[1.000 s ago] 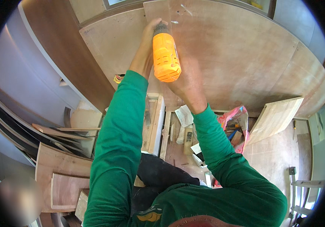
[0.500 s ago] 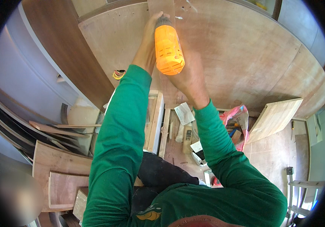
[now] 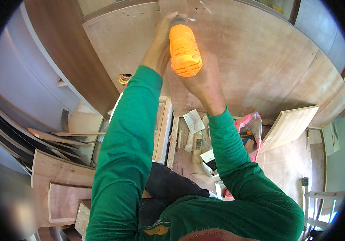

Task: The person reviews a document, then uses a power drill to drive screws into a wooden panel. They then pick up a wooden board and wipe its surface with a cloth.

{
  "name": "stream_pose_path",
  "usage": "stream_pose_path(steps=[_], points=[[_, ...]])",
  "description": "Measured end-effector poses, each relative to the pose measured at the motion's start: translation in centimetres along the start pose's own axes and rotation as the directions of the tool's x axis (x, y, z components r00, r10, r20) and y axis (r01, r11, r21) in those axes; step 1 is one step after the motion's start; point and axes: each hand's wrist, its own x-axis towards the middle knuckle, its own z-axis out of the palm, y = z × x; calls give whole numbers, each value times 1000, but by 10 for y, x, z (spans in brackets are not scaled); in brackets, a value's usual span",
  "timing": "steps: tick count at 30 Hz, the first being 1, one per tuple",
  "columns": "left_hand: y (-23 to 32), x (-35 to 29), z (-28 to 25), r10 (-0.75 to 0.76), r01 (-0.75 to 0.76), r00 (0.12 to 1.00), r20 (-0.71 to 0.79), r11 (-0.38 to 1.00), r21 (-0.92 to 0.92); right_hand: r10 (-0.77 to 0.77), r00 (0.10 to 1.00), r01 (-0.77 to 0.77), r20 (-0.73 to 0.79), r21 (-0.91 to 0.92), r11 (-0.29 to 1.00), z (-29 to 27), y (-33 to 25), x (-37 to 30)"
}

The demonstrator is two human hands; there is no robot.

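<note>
An orange power drill (image 3: 185, 52) points away from me at the plywood wall panel (image 3: 241, 60). My right hand (image 3: 204, 82) is wrapped round its handle, which the drill's body mostly hides. Up beside the dark chuck (image 3: 178, 20) is my left hand (image 3: 167, 30), its fingertips closed together near the front of the drill. What those fingers pinch is hidden. A narrow upright wooden strip (image 3: 174, 6) lies against the panel at the drill's front.
Colored wires (image 3: 124, 78) poke out of the panel. Below stand a wooden frame (image 3: 162, 128), a pink plastic bag (image 3: 257, 132) of odds and ends, and a leaning board (image 3: 289, 126). Wood offcuts (image 3: 66, 172) are stacked at left; a metal ladder (image 3: 321, 195) stands at right.
The drill and both hands appear slightly farther right and higher in the picture. The view has also shifted a little. My grip on the drill looks the same.
</note>
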Motion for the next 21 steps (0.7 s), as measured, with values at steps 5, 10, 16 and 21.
stream_pose_path(steps=[5, 10, 16, 21], points=[[-5, 28, -9, 9, -10, 1000, 13, 1000, 20, -20, 999, 20, -27, 26, 999, 3, 9, -1], [-15, 32, -4, 28, -28, 1000, -15, 998, -59, -63, 997, 63, -36, -12, 998, -4, 17, -3], [-16, 35, -14, 69, -70, 997, -16, 996, -59, 7, 1000, -7, -8, 26, 1000, -4, -3, -1], [-8, 25, -3, 56, -56, 998, -14, 997, -59, -95, 995, 96, -39, 13, 995, 0, 5, 5]])
